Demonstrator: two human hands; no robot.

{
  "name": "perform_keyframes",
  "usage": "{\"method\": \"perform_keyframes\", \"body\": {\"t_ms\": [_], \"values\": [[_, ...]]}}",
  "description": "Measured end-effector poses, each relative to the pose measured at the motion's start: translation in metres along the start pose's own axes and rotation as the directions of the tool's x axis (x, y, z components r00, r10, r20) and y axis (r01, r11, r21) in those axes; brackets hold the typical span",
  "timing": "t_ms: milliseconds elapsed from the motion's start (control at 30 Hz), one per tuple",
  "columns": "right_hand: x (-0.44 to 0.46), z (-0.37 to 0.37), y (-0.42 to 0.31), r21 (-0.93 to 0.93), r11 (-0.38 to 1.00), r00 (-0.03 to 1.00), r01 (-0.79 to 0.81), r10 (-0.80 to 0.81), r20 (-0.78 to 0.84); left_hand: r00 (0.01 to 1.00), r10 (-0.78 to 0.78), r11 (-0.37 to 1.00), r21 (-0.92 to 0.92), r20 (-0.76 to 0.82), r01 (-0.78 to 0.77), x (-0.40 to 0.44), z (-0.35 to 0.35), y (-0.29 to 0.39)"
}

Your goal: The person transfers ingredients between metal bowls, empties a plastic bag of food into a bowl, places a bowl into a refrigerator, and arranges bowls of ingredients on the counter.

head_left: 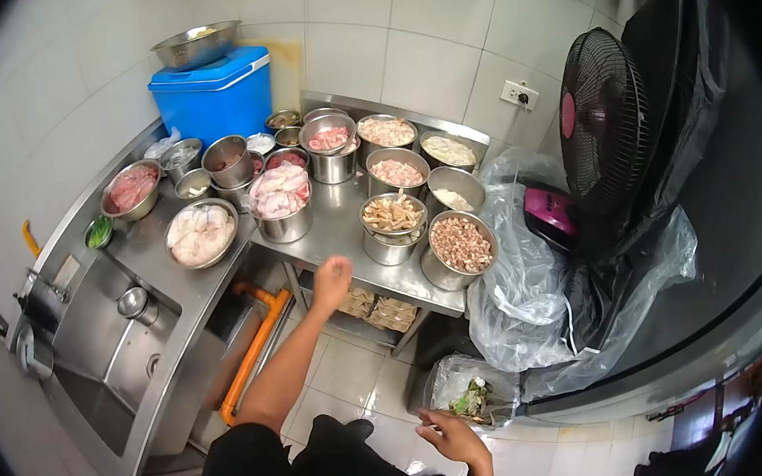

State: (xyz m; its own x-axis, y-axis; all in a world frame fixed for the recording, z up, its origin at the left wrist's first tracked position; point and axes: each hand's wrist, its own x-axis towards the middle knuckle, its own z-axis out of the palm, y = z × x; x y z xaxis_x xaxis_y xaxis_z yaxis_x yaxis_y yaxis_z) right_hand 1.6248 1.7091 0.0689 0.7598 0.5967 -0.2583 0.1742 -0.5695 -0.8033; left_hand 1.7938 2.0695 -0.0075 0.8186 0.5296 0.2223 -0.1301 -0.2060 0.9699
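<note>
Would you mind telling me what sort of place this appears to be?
It looks like a commercial kitchen, probably a food-prep corner: there is a stainless steel sink, a metal worktable crowded with steel containers of meat, and a blue cooler against the tiled wall.

Silver grey, bright blue and mottled pinks

The table [335,228] is silver-grey with paler streaks of shine. The cooler [206,105] is bright blue with a white handle [244,67]. Heaped raw meat [279,191] is mottled pink and white; diced meat [460,243] is speckled pinkish brown; cut strips [392,208] are tan. Poultry [201,234] is creamy pink, leafy greens [98,232] vivid green. The pipe [256,362] is orange. The fan has a black grille [608,91] ringed with fine lines, a pink hub [568,115] and a magenta base [549,210]. Off-white wall tiles [434,16] carry a grid of thin darker lines. The trousers [329,469] are black.
</note>
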Motion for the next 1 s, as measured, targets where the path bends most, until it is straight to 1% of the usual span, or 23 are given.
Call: {"method": "perform_keyframes", "body": {"t_ms": [67, 100, 133, 167, 233, 267, 300, 333, 367, 433, 467, 533, 567, 600, 633, 667, 700, 733, 767, 833, 900, 967, 1000], "values": [[0.015, 0.008, -0.031, 0.038, 0.995, 0.992, 0.096, -0.099, 0.084, 0.996, 0.050, 0.999, -0.018, -0.074, -0.051, 0.055, 0.008, 0.010], [0.017, 0.012, -0.035, 0.033, 0.996, 0.994, 0.079, -0.081, 0.073, 0.995, -0.095, 0.994, -0.053, -0.005, 0.095, 0.077, 0.010, 0.019], [0.021, 0.015, -0.036, 0.056, 0.996, 0.992, 0.072, -0.077, 0.099, 0.971, -0.231, 0.969, -0.076, 0.067, 0.236, 0.095, 0.012, 0.024], [0.024, 0.018, -0.035, 0.077, 0.995, 0.989, 0.066, -0.075, 0.125, 0.970, -0.231, 0.967, -0.087, 0.080, 0.238, 0.108, 0.012, 0.029], [0.024, 0.022, -0.022, 0.069, 0.997, 0.993, 0.040, -0.047, 0.111, 0.889, -0.347, 0.929, -0.017, 0.299, 0.369, 0.132, 0.012, 0.028], [0.022, 0.024, -0.019, 0.093, 0.995, 0.996, -0.047, 0.039, 0.085, 0.886, -0.343, 0.930, -0.017, 0.312, 0.366, 0.140, 0.013, 0.026], [0.018, 0.026, -0.012, 0.122, 0.984, 0.990, -0.132, 0.125, 0.061, 0.840, -0.382, 0.912, 0.009, 0.384, 0.410, 0.146, 0.015, 0.024], [0.017, 0.030, -0.001, 0.156, 0.975, 0.988, -0.156, 0.151, 0.042, 0.787, -0.419, 0.892, 0.041, 0.453, 0.451, 0.151, 0.018, 0.020], [0.014, 0.031, 0.008, 0.163, 0.974, 0.987, -0.159, 0.156, 0.029, 0.782, -0.414, 0.894, 0.046, 0.466, 0.445, 0.155, 0.022, 0.017], [0.011, 0.030, 0.010, 0.207, 0.958, 0.979, -0.198, 0.202, 0.001, 0.874, -0.331, 0.940, 0.209, 0.356, 0.270, 0.157, 0.031, 0.023], [0.010, 0.030, 0.010, 0.237, 0.952, 0.977, -0.195, 0.210, -0.037, 0.871, -0.324, 0.942, 0.212, 0.369, 0.261, 0.158, 0.034, 0.026], [0.010, 0.031, 0.020, 0.280, 0.942, 0.975, -0.184, 0.211, -0.072, 0.923, -0.263, 0.942, 0.281, 0.281, 0.182, 0.148, 0.029, 0.059], [0.008, 0.031, 0.026, 0.317, 0.933, 0.973, -0.173, 0.213, -0.093, 0.920, -0.263, 0.942, 0.285, 0.292, 0.179, 0.147, 0.028, 0.061], [0.007, 0.030, 0.028, 0.329, 0.932, 0.969, -0.154, 0.207, -0.132, 0.930, -0.218, 0.959, 0.241, 0.296, 0.148, 0.148, 0.023, 0.061], [0.006, 0.027, 0.027, 0.337, 0.929, 0.969, -0.152, 0.208, -0.137, 0.939, -0.172, 0.973, 0.199, 0.297, 0.116, 0.148, 0.018, 0.069], [0.004, 0.022, 0.024, 0.340, 0.929, 0.960, -0.147, 0.217, -0.177, 0.956, -0.135, 0.975, 0.207, 0.262, 0.080, 0.146, 0.014, 0.077], [0.001, 0.017, 0.021, 0.344, 0.928, 0.950, -0.143, 0.226, -0.215, 0.954, -0.134, 0.973, 0.216, 0.267, 0.076, 0.150, 0.011, 0.076], [-0.001, 0.013, 0.018, 0.371, 0.918, 0.939, -0.141, 0.243, -0.245, 0.964, -0.048, 0.994, 0.108, 0.262, 0.020, 0.155, 0.006, 0.076], [-0.004, 0.010, 0.023, 0.395, 0.915, 0.932, -0.081, 0.210, -0.295, 0.968, 0.035, 0.999, 0.000, 0.247, -0.036, 0.160, 0.005, 0.075], [-0.013, -0.002, 0.019, 0.358, 0.926, 0.908, -0.118, 0.247, -0.338, 0.964, 0.058, 0.997, 0.025, 0.259, -0.067, 0.155, -0.001, 0.107], [-0.022, -0.010, 0.021, 0.392, 0.916, 0.874, -0.085, 0.257, -0.412, 0.957, 0.085, 0.994, 0.046, 0.277, -0.101, 0.138, -0.006, 0.152], [-0.036, -0.017, 0.027, 0.470, 0.883, 0.831, -0.008, 0.267, -0.488, 0.915, 0.145, 0.952, 0.198, 0.376, -0.233, 0.113, 0.001, 0.197], [-0.043, -0.023, 0.020, 0.476, 0.879, 0.795, 0.025, 0.271, -0.542, 0.871, 0.212, 0.939, 0.154, 0.444, -0.307, 0.098, 0.013, 0.209]]}}
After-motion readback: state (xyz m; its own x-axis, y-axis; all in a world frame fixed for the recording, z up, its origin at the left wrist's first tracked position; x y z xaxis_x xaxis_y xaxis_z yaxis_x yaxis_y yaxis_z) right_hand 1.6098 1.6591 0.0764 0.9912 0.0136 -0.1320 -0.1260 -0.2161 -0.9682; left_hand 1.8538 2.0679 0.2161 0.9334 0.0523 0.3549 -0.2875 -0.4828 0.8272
